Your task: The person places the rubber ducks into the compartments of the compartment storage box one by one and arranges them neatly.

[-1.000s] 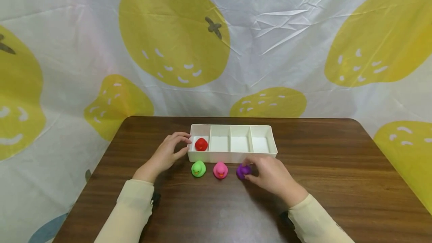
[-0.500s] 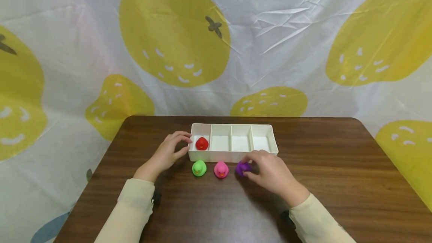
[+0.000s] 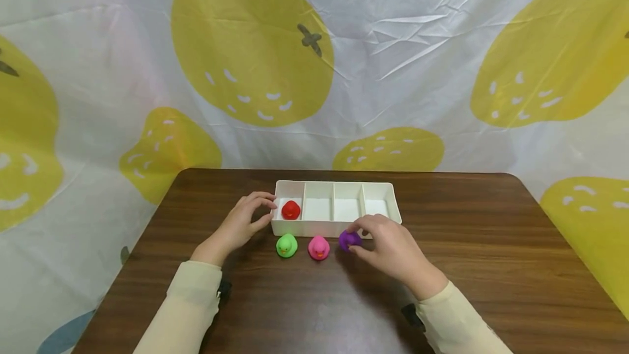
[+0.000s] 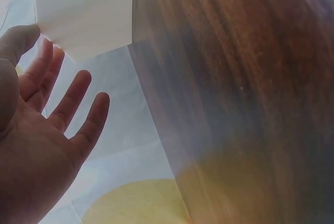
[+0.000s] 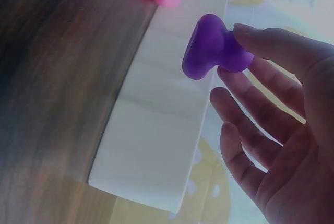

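A purple rubber duck (image 3: 348,240) is pinched by its head between the thumb and fingers of my right hand (image 3: 395,247). In the right wrist view the purple duck (image 5: 209,49) hangs in front of the white tray's side, off the table. My left hand (image 3: 241,225) rests its fingertips at the left end of the white tray (image 3: 314,228), fingers relaxed. The tray has several compartments in a row. A red rubber duck (image 3: 291,210) sits in the leftmost one. Before the tray stand a green rubber duck (image 3: 286,246) and a pink rubber duck (image 3: 319,248).
The brown wooden table (image 3: 295,299) reaches to a white curtain (image 3: 393,70) with yellow fruit prints close behind its far edge. The tray stands near that edge.
My right hand has raised the purple duck off the table and moved it slightly toward the tray and to the left. The left hand stays at the tray's end.
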`<state>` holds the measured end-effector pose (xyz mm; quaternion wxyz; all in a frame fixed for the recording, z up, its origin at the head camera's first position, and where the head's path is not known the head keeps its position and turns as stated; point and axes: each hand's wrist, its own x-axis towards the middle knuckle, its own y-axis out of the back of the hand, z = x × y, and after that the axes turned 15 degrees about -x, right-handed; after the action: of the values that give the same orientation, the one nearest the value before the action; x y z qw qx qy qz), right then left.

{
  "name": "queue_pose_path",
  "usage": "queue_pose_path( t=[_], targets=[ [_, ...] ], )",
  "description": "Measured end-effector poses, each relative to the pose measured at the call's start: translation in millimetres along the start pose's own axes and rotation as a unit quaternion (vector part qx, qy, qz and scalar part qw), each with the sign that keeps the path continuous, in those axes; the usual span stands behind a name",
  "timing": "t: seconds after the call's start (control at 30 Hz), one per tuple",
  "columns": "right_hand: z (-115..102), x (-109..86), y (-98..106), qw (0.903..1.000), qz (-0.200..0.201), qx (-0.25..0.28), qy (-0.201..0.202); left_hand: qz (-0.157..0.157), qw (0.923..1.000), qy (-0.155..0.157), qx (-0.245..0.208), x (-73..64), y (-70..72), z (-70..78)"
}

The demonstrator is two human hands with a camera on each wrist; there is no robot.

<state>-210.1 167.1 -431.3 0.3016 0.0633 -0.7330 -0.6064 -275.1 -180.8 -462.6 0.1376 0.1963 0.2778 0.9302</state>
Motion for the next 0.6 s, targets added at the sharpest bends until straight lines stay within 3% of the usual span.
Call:
queue_pose_path(
  t=[0.37, 0.6],
  targets=[
    [-3.4, 3.9, 5.2, 0.9998, 0.015, 0.005, -0.015, 0.002, 1.0000, 0.003, -0.004, -2.0, 0.0, 0.0],
    [-4.0, 7.4, 9.9, 0.9993, 0.023, 0.012, -0.025, 0.007, 0.9999, -0.011, -0.004, -1.3, -0.4, 0.0]
  ],
)
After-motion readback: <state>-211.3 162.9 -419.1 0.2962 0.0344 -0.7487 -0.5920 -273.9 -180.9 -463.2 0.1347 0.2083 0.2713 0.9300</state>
